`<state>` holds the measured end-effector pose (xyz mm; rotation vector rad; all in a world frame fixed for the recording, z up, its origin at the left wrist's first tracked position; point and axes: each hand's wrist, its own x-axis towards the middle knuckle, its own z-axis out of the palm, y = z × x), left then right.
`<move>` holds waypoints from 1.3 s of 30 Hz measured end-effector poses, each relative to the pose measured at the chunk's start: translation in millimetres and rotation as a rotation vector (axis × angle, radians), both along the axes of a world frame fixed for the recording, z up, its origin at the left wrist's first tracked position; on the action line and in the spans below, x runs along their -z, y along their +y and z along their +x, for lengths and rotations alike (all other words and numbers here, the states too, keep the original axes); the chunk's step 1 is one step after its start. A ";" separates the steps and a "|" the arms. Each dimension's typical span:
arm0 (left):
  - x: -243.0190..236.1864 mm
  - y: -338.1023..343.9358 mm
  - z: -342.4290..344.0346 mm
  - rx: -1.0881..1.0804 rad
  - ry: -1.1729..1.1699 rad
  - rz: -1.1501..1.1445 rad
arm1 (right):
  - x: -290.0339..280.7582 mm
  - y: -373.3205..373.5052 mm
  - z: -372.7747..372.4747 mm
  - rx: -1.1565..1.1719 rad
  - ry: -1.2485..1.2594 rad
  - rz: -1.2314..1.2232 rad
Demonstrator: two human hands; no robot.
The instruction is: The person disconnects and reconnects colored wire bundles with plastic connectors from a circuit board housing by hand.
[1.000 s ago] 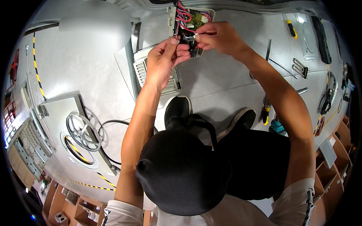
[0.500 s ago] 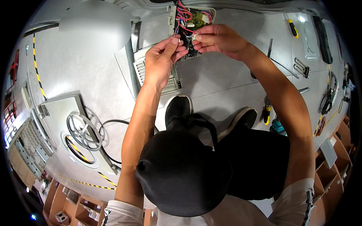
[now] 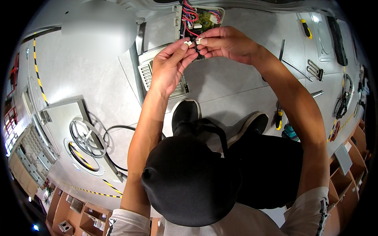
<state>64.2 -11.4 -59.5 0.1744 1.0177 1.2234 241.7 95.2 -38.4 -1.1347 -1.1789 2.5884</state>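
Thumb and fingers of my left hand (image 3: 171, 59) pinch a small white wire connector (image 3: 188, 43). Facing it, my right hand (image 3: 228, 45) pinches a second white connector (image 3: 199, 41), with a red wire running up from it. A narrow gap separates the two connectors. Just beyond my hands is an open control board housing (image 3: 223, 15) with a green circuit board (image 3: 207, 19) inside. Red, blue and purple wires (image 3: 190, 15) bundle over its left side. My fingers cover the housing's near part.
A vented light panel (image 3: 146, 74) lies beside my left wrist, along a grey corrugated hose (image 3: 135, 67). Far left rests a panel with a round opening (image 3: 80, 106). Yellow-black screwdrivers (image 3: 306, 29), metal rods (image 3: 297, 70) and a heating element (image 3: 314, 70) lie to the right.
Both connectors now show more plainly between my fingertips. My right hand has shifted slightly left, and my left hand has turned a little, both still pinching.
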 end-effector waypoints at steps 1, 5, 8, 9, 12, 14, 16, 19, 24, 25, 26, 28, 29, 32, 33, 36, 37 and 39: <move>0.3 -0.8 0.7 0.017 0.039 0.011 | 0.8 -0.1 0.1 0.000 -0.004 0.009; -2.7 0.0 2.3 0.014 0.040 0.010 | 0.9 -0.2 0.9 0.007 -0.020 0.025; -2.7 0.0 2.1 0.020 0.038 0.024 | 2.3 -1.5 0.0 0.037 -0.025 0.018; -2.2 -0.3 2.1 0.021 0.035 0.030 | 2.9 -1.9 -0.3 0.051 -0.025 0.016; -0.8 -0.9 0.9 0.026 0.013 0.032 | 1.1 -2.4 -0.3 0.052 -0.011 0.007; 1.9 -1.3 -0.4 0.022 -0.036 0.036 | 3.2 -2.7 -0.5 0.056 0.025 -0.030; 7.4 -1.2 -1.7 0.008 -0.114 0.049 | 5.8 -3.5 -0.3 0.059 0.058 -0.061; 10.5 -2.2 -3.9 0.002 -0.222 0.044 | 8.9 -4.9 0.0 0.059 0.096 -0.093; 13.4 -2.3 -6.1 0.007 -0.313 0.066 | 6.9 -6.5 -1.7 0.022 0.118 -0.098; 13.5 -2.3 -6.1 0.007 -0.324 0.065 | 7.0 -6.9 -2.1 0.024 0.113 -0.098; 13.5 -2.2 -6.1 0.007 -0.332 0.065 | 7.1 -7.1 -2.4 0.026 0.107 -0.098; 13.2 -2.1 -5.8 0.007 -0.347 0.063 | 7.0 -6.9 -2.3 0.028 0.106 -0.100; 13.7 -2.1 -5.9 0.008 -0.350 0.066 | 7.0 -6.9 -2.4 0.026 0.111 -0.101; 14.8 -1.9 -6.4 0.015 -0.348 0.071 | 5.3 -7.3 -3.1 0.021 0.111 -0.089; 14.4 -2.0 -6.6 0.020 -0.342 0.072 | 4.9 -7.5 -3.2 0.020 0.109 -0.082; 13.2 -1.5 -6.7 0.027 -0.327 0.061 | 5.3 -7.7 -3.2 0.026 0.108 -0.085; 12.9 -1.4 -6.7 0.028 -0.323 0.056 | 6.0 -7.5 -3.0 0.030 0.128 -0.102; 14.6 -1.3 -7.3 0.043 -0.356 0.080 | 7.8 -7.0 -2.5 0.038 0.170 -0.134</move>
